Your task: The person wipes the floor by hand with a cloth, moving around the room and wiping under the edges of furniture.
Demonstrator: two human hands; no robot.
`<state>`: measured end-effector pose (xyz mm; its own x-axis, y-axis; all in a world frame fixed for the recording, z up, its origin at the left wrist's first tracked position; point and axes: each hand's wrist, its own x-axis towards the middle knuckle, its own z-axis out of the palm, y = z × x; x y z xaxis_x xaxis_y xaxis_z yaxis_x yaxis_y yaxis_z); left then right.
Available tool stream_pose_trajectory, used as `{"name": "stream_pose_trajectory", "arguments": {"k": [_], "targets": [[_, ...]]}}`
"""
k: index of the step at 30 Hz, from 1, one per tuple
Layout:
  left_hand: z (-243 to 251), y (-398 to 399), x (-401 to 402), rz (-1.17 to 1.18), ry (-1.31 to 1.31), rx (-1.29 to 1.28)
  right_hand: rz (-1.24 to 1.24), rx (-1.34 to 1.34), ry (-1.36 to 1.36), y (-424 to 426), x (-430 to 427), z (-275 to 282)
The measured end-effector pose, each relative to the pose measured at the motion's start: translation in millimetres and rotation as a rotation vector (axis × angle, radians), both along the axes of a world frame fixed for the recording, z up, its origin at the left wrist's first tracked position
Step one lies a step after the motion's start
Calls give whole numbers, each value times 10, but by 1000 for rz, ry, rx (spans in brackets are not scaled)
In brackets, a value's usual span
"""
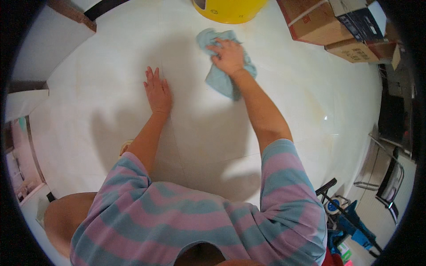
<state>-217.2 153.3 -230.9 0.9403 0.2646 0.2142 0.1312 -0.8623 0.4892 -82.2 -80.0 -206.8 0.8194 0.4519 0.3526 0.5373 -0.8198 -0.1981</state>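
Note:
A light blue cloth (218, 83) lies crumpled on the pale tiled floor (206, 133). My right hand (229, 56) presses down on it from above, fingers spread, with cloth showing all around. My left hand (157, 91) is to the left of the cloth, apart from it. Its palm is down toward the tiles, nothing is in it, and the fingers are a little apart.
Beyond the cloth stands a yellow plastic object (233, 11), cut off by the top edge. Cardboard boxes (319, 23) are stacked at the upper right. A folded frame with blue fabric (357, 226) is at lower right. White furniture (43, 43) borders the left.

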Motion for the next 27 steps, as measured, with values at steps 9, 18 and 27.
{"name": "stream_pose_trajectory", "arguments": {"k": [9, 18, 27], "targets": [[-109, 96, 42, -31, -117, -67, 624, -78, 417, -152, -1940, 254], [538, -1410, -739, -1109, 44, -128, -431, 6, 324, -944, -2699, 229], [667, -1286, 456, -1049, -221, 68, -169, 211, 221, -1024, -1396, 572]]}}
